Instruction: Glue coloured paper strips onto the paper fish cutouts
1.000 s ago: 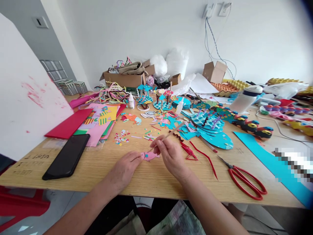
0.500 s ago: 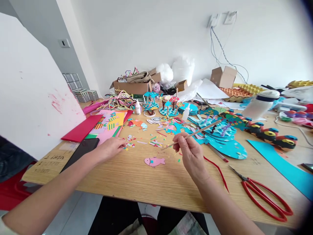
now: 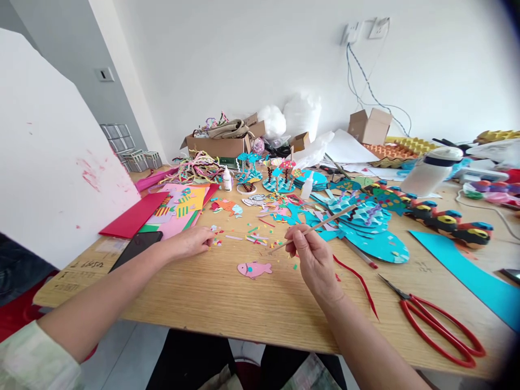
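My right hand [image 3: 309, 259] is closed round a thin wooden stick [image 3: 331, 218], whose lower tip points down at the tabletop above a pink paper fish [image 3: 254, 270]. The fish lies flat and has a blue dot on its body. My left hand [image 3: 195, 241] rests among small coloured paper bits [image 3: 217, 242], its fingertips bent together; what they pinch, if anything, is hidden. Between the hands lie thin paper strips [image 3: 257, 239]. A red strip [image 3: 359, 279] lies right of my right wrist.
Red-handled scissors [image 3: 439, 325] lie at the right. A black phone [image 3: 136, 250] and coloured paper sheets [image 3: 138, 215] are at the left. Glue bottles [image 3: 227, 179], blue paper discs [image 3: 376, 244] and a white bottle [image 3: 430, 172] stand or lie farther back. A white board [image 3: 60, 146] rises at left.
My left hand has moved a little right, over the paper bits. My right hand keeps the stick, nearly in the same place. The view has shifted slightly.
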Demonstrator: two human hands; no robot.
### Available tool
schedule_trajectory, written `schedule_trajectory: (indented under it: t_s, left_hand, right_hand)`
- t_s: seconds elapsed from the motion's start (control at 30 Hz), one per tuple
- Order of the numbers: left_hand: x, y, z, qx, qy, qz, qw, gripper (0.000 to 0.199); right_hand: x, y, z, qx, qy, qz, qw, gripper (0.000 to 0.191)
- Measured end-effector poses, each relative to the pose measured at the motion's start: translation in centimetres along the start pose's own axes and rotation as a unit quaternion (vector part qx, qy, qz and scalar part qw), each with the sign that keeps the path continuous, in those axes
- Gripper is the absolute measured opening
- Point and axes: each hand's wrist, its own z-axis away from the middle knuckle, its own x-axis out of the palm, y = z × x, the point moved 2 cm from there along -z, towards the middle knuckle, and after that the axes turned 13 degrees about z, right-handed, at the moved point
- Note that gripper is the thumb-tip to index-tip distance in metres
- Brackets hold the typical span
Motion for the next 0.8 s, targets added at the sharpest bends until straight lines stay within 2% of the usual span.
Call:
schedule_trajectory:
  t_s: [0.3,0.53,0.67,0.8]
  left_hand:
    - [0.4,-0.7,-0.1,0.001,0.012,0.007,1.0,0.014]
    - [0.6,0.1,-0.1,-0.005,0.046,0.026,0.999,0.014]
    - [1.2,1.6,-0.6,-0.001,0.043,0.133,0.99,0.015]
    - [2.3,4.3,-1.0,-0.016,0.02,0.261,0.965,0.009]
  right_hand:
    - [0.0,0.3,0.2,0.004,0.0,0.009,1.0,0.024]
    - [0.0,0.1,0.2,0.0,-0.014,0.029,0.999,0.025]
    - [0.0,0.0,0.2,-0.001,-0.016,0.033,0.999,0.026]
    - [0.0,-0.1,0.2,0.002,-0.019,0.026,0.999,0.027]
